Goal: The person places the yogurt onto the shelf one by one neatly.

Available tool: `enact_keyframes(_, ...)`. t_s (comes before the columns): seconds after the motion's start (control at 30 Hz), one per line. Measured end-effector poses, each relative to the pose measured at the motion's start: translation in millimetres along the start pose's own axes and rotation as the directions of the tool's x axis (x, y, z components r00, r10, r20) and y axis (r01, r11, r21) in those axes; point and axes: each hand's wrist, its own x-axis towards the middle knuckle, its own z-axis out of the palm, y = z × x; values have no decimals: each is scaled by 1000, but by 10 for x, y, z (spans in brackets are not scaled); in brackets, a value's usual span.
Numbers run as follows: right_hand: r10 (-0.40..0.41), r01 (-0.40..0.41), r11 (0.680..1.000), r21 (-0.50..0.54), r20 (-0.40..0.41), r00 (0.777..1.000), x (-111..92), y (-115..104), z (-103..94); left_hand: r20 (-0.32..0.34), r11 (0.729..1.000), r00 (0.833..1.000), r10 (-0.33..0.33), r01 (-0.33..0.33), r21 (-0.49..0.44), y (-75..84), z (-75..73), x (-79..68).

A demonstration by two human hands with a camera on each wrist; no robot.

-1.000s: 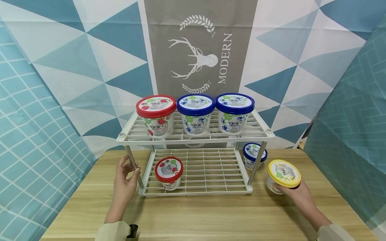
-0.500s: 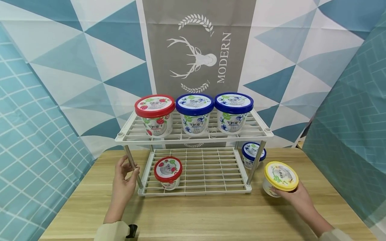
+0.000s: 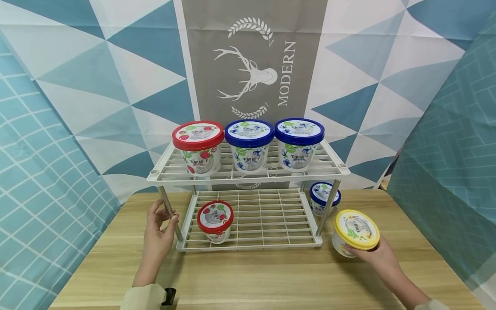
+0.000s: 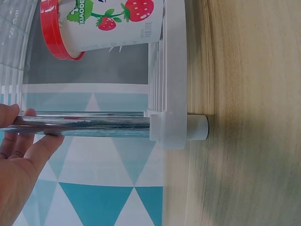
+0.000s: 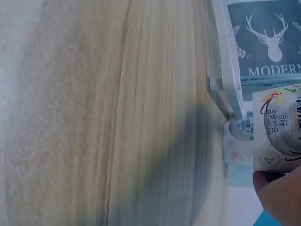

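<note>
My left hand holds the front left metal post of a white two-tier rack, thumb and fingers round it. At the right, my right hand grips a white tub with a yellow lid, tilted slightly. In the right wrist view the tub's printed side appears raised off the table, above its shadow. On the upper shelf stand a red-lidded tub and two blue-lidded tubs, one in the middle and one at right. A smaller-looking red-lidded tub sits on the lower shelf's left side.
Another blue-lidded tub stands on the wooden table behind the rack's front right post. A patterned cloth with a deer print hangs behind the rack, and blue tiled cloths flank both sides.
The right hand has carried the yellow-lidded tub a little left and nearer, toward the rack's front right post. The left hand keeps its hold on the post. The head view has shifted slightly.
</note>
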Motion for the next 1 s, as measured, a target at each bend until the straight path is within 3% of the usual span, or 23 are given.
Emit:
enact_keyframes(0.53, -10, 8, 999, 46, 56, 998, -93, -147, 101, -10, 1000, 1000, 10, -10, 11, -14, -2, -3)
enact_keyframes(0.73, -18, 18, 1000, 17, 50, 999, -139, -203, 136, -15, 1000, 1000, 22, -22, 12, -23, -1, -3)
enact_keyframes(1.0, 17, -18, 1000, 15, 89, 996, -180, -267, 179, -13, 1000, 1000, 14, -14, 2, -21, 1, 0)
